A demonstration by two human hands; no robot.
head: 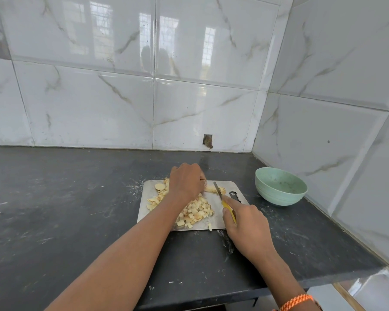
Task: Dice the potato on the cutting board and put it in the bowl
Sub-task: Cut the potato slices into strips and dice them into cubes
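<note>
Left hand sits knuckles-up on the far part of the cutting board, fingers curled down onto the uncut potato piece, pinning it to the board. Right hand grips the yellow handle of a knife, index finger laid along the top; the blade angles away toward the wall, its tip on or just over the uncut piece, just right of the left fingers. Contact between blade and potato looks likely, but I can't confirm it at this resolution.

Diced potato lies in a loose pile mid-board, partly under the left forearm. More slices and chunks sit at the board's far-left corner, and one stray piece sits at the near edge.

The board is metallic, with a cut-out handle slot on its right side, and lies flat on the dark surface. A green bowl stands upright on the surface right of the board, near the corner of the tiled wall, apart from the board. No potato visible inside it.

Orange braided band on the right wrist.
</note>
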